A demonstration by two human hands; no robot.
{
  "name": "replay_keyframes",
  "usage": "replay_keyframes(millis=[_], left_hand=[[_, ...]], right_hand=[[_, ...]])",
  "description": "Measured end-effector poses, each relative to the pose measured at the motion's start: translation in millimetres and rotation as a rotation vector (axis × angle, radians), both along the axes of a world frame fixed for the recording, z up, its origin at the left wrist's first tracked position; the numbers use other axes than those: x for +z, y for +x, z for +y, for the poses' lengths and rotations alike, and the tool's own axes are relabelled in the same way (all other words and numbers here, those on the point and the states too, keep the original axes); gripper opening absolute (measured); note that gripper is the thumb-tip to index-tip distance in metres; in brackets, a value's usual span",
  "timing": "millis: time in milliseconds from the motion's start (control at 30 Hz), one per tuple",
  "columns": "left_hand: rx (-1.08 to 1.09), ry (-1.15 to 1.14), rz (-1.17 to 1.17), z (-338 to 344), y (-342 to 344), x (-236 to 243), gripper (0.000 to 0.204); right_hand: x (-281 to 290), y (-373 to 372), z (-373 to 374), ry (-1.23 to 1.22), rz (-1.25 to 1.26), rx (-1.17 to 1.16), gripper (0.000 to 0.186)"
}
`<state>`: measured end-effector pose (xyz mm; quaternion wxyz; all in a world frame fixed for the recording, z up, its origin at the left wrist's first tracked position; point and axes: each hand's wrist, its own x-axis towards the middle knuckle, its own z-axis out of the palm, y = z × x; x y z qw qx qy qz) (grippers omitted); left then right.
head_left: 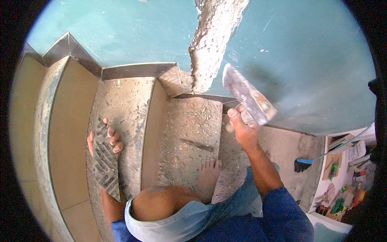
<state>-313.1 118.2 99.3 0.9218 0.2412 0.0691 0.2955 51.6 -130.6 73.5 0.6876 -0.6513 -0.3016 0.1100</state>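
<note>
My left hand (pixel 114 139), over the left steps, is closed around a long, pointed piece of tile (pixel 105 167). Its ridged, dark-streaked face is up, with my thumb and fingertips showing at its edges. Close to the teal wall (pixel 314 60), my raised right hand (pixel 243 122) grips a flat, grey, blade-like tool (pixel 244 90) with a brown patch near its lower end. Motion blurs it, and its exact kind is unclear. Left of that tool, a rough strip of exposed plaster (pixel 211 44) runs down the wall to the skirting.
Dusty steps (pixel 121 97) with raised edges descend from left to right, edged by dark skirting tiles (pixel 133 70). A thin dark rod (pixel 196 144) lies amid rubble near my bare foot (pixel 209 177). At right are a blue-and-black broom (pixel 303 164) and a cluttered shelf (pixel 342 189).
</note>
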Motion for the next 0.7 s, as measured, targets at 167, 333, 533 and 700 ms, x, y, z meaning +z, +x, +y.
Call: replay_keyframes(millis=[167,333,533,700], left_hand=[[0.023,-0.013,-0.004,0.1,-4.8,-3.1,0.053],[0.047,-0.022,0.019,-2.8,-5.0,-2.7,0.053],[0.067,-0.008,0.003,-5.9,2.0,2.0,0.053],[0.096,-0.016,0.002,-11.2,4.9,7.1,0.053]], right_hand=[[-25.8,30.9,56.3,-0.524,-0.046,0.078,0.036],[-25.5,62.4,57.0,-0.686,-0.013,0.284,0.044],[-4.4,55.5,52.7,-0.747,0.197,0.312,0.054],[-4.4,55.1,52.5,-0.657,0.396,0.388,0.057]])
